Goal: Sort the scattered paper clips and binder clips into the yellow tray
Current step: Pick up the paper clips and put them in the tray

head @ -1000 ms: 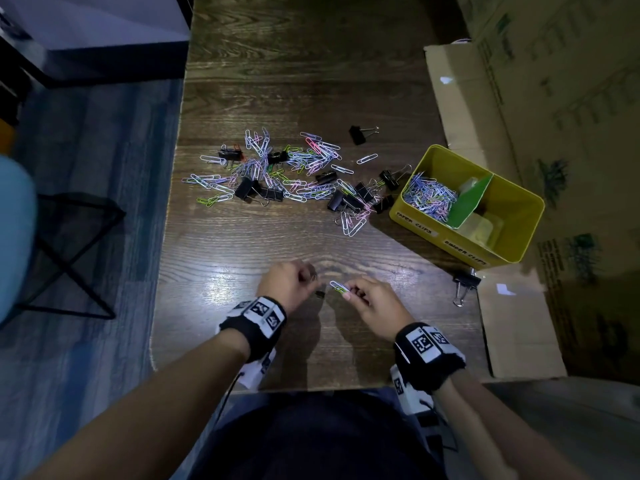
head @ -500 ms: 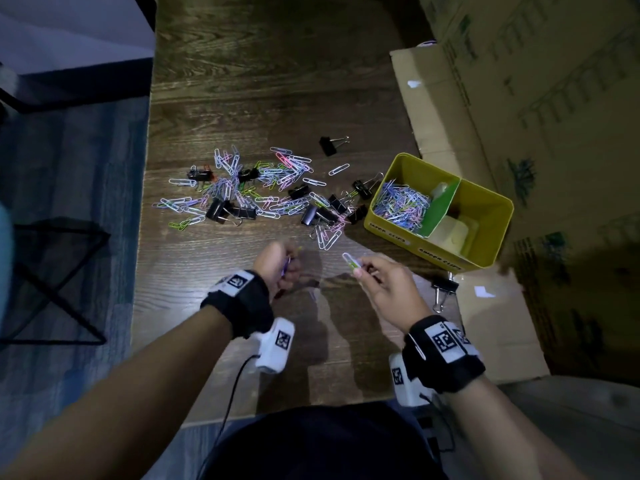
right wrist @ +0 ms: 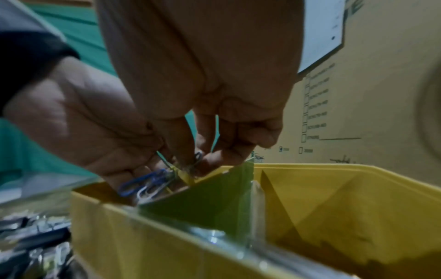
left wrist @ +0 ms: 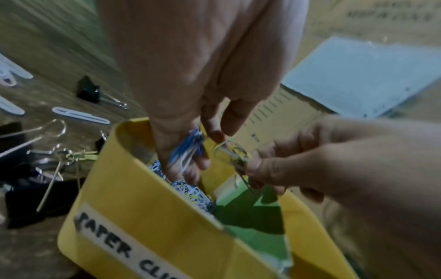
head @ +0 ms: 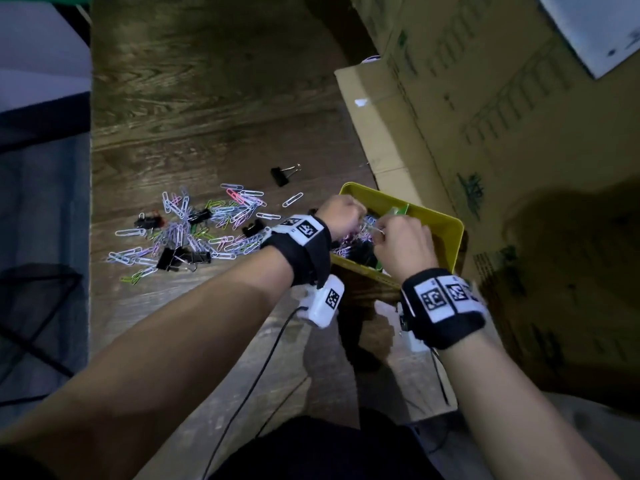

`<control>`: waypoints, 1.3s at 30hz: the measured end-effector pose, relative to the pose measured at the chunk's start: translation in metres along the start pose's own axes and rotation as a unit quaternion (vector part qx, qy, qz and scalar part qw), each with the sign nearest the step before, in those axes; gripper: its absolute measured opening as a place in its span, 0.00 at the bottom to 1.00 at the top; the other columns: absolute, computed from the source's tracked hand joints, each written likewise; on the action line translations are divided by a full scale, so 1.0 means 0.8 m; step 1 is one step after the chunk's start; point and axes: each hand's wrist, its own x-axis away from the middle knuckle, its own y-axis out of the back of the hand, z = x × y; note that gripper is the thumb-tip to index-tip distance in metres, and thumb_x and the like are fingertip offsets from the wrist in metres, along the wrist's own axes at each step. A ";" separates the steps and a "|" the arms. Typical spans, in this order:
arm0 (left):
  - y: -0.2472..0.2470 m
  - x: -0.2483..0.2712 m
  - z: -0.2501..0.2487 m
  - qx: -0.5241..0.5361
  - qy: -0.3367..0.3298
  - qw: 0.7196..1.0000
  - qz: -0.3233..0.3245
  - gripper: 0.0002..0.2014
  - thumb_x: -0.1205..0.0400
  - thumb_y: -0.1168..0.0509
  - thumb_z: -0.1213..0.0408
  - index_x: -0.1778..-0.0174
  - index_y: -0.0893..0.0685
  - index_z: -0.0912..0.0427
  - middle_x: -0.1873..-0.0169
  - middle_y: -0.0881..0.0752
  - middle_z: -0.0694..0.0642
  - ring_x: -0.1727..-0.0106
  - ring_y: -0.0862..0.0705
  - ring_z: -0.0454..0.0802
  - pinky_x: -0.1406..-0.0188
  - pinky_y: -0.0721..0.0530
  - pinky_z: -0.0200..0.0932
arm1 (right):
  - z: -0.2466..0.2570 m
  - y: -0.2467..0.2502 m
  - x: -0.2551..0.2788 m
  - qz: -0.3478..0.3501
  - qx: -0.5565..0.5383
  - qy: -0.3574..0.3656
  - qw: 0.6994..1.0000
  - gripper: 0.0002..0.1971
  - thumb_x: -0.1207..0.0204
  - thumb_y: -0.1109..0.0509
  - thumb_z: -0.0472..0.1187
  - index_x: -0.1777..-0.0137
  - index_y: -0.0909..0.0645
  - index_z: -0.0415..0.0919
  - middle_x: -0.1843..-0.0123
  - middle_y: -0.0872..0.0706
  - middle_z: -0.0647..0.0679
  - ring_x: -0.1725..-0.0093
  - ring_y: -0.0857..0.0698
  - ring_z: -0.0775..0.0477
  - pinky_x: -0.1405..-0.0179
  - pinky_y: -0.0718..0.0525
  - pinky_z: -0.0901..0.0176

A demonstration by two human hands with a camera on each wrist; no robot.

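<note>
The dark wood-grain counter (head: 207, 109) has a big loose spread of pastel wire paper clips (head: 194, 226) and black metal binder clips (head: 181, 258) left of the yellow plastic tray (left wrist: 133, 217), so plenty's left to sort. Both hands hang over the tray's compartment labelled for paper clips. The left hand (left wrist: 198, 75) has its grip pinched round a small blue-and-white bunch of paper clips (left wrist: 186, 154), low in that section, right above the pile there. The right hand (left wrist: 334, 160) pinches a single greenish paper clip (left wrist: 236, 156) close to the green card divider (right wrist: 210, 196). Probably the risk is that one dropping on the wrong side of the divider, or the clips tangling and coming back out with the fingers.
</note>
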 end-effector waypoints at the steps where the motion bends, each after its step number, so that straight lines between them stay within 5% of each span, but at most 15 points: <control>1: 0.000 -0.006 0.003 -0.082 -0.015 0.997 0.003 0.08 0.19 0.42 0.68 0.57 0.18 0.62 0.58 0.15 0.63 0.58 0.17 0.58 0.60 0.21 0.46 | 0.001 -0.003 -0.006 -0.001 0.037 0.004 0.999 0.09 0.25 0.36 0.36 0.52 0.15 0.40 0.51 0.12 0.38 0.48 0.16 0.36 0.46 0.25 0.46; 3: 0.004 -0.004 0.006 -0.223 -0.044 0.974 0.011 0.12 0.17 0.44 0.66 0.44 0.16 0.61 0.46 0.15 0.58 0.45 0.18 0.53 0.46 0.24 0.40 | 0.003 -0.007 -0.013 -0.016 0.084 0.013 0.996 0.10 0.25 0.37 0.37 0.51 0.14 0.42 0.52 0.12 0.41 0.49 0.17 0.39 0.46 0.30 0.47; 5: 0.012 0.005 0.008 -0.253 -0.085 0.964 0.021 0.14 0.16 0.44 0.66 0.40 0.17 0.59 0.43 0.14 0.58 0.44 0.18 0.52 0.45 0.26 0.38 | 0.002 -0.011 -0.016 -0.027 0.108 0.023 0.994 0.09 0.23 0.37 0.39 0.52 0.14 0.45 0.54 0.13 0.43 0.51 0.17 0.40 0.48 0.34 0.47; 9: 0.057 0.029 0.021 0.013 -0.061 0.998 0.000 0.10 0.16 0.45 0.72 0.50 0.17 0.63 0.58 0.14 0.60 0.64 0.15 0.48 0.62 0.16 0.42 | -0.008 -0.017 -0.015 -0.029 0.083 0.041 0.995 0.14 0.25 0.35 0.34 0.47 0.13 0.51 0.52 0.12 0.43 0.49 0.17 0.41 0.47 0.39 0.46; 11: 0.094 0.035 0.036 0.014 -0.054 0.996 -0.064 0.09 0.17 0.43 0.74 0.56 0.18 0.59 0.64 0.16 0.57 0.71 0.17 0.45 0.70 0.17 0.42 | -0.009 -0.020 -0.009 -0.030 0.034 0.052 0.998 0.18 0.26 0.35 0.32 0.41 0.15 0.51 0.47 0.12 0.43 0.45 0.18 0.42 0.45 0.41 0.46; 13: 0.133 0.038 0.055 -0.131 -0.059 0.982 -0.121 0.08 0.20 0.39 0.72 0.57 0.18 0.56 0.65 0.16 0.56 0.72 0.20 0.46 0.70 0.20 0.41 | -0.004 -0.022 0.000 -0.017 -0.003 0.088 0.996 0.15 0.22 0.33 0.43 0.37 0.18 0.52 0.42 0.13 0.46 0.40 0.19 0.44 0.42 0.42 0.47; 16: 0.167 0.043 0.089 -0.390 -0.072 0.911 -0.111 0.11 0.24 0.30 0.61 0.46 0.18 0.54 0.54 0.19 0.56 0.56 0.19 0.51 0.52 0.18 0.47 | 0.008 -0.034 0.016 0.098 0.046 0.137 0.985 0.26 0.25 0.35 0.61 0.29 0.27 0.54 0.39 0.15 0.50 0.37 0.20 0.46 0.39 0.43 0.47; 20: 0.159 0.046 0.124 -0.465 -0.058 0.882 -0.049 0.28 0.27 0.28 0.50 0.32 0.27 0.47 0.36 0.29 0.58 0.42 0.20 0.59 0.43 0.18 0.56 | 0.008 -0.049 0.019 0.085 0.122 0.175 0.973 0.19 0.27 0.30 0.36 0.38 0.20 0.54 0.48 0.14 0.50 0.50 0.14 0.43 0.44 0.29 0.52; 23: 0.142 0.043 0.137 -0.519 -0.045 0.853 -0.035 0.30 0.26 0.32 0.46 0.28 0.32 0.44 0.33 0.33 0.57 0.42 0.19 0.61 0.47 0.17 0.54 | -0.001 -0.042 0.015 -0.003 0.092 0.159 0.983 0.21 0.42 0.23 0.26 0.50 0.13 0.45 0.60 0.13 0.46 0.63 0.13 0.40 0.58 0.18 0.50; 25: 0.133 0.042 0.143 -0.547 -0.034 0.836 -0.037 0.28 0.24 0.35 0.45 0.28 0.33 0.42 0.34 0.34 0.56 0.45 0.17 0.61 0.52 0.17 0.54 | -0.007 -0.032 0.010 -0.019 0.074 0.149 0.986 0.21 0.40 0.25 0.24 0.48 0.13 0.42 0.59 0.12 0.42 0.60 0.13 0.38 0.56 0.16 0.45; 30: 0.130 0.036 0.159 -0.517 -0.042 0.854 -0.033 0.23 0.23 0.34 0.49 0.32 0.29 0.42 0.35 0.31 0.56 0.48 0.16 0.62 0.53 0.16 0.57 | -0.027 -0.027 -0.009 0.004 0.073 0.109 0.991 0.14 0.27 0.30 0.29 0.46 0.13 0.44 0.52 0.12 0.41 0.52 0.14 0.36 0.50 0.18 0.45; 34: 0.135 0.044 0.156 -0.497 -0.073 0.864 -0.036 0.17 0.26 0.32 0.53 0.43 0.27 0.48 0.39 0.29 0.54 0.57 0.15 0.61 0.62 0.16 0.55 | -0.032 -0.036 -0.007 -0.040 0.025 0.138 0.989 0.15 0.30 0.26 0.32 0.44 0.14 0.43 0.51 0.15 0.42 0.50 0.16 0.37 0.51 0.19 0.44; 37: 0.143 0.056 0.157 -0.478 -0.060 0.875 -0.053 0.19 0.28 0.31 0.54 0.43 0.27 0.52 0.37 0.29 0.55 0.58 0.16 0.62 0.64 0.17 0.52 | -0.012 -0.044 0.008 -0.162 -0.056 0.203 0.964 0.11 0.31 0.23 0.39 0.48 0.15 0.42 0.51 0.17 0.44 0.49 0.19 0.43 0.49 0.24 0.49; 39: 0.154 0.066 0.162 -0.480 -0.042 0.873 -0.072 0.21 0.30 0.30 0.55 0.43 0.28 0.51 0.34 0.30 0.54 0.57 0.15 0.62 0.61 0.16 0.53 | 0.010 -0.055 0.015 -0.161 -0.101 0.286 0.939 0.08 0.28 0.25 0.40 0.50 0.14 0.40 0.52 0.17 0.43 0.52 0.19 0.46 0.51 0.22 0.52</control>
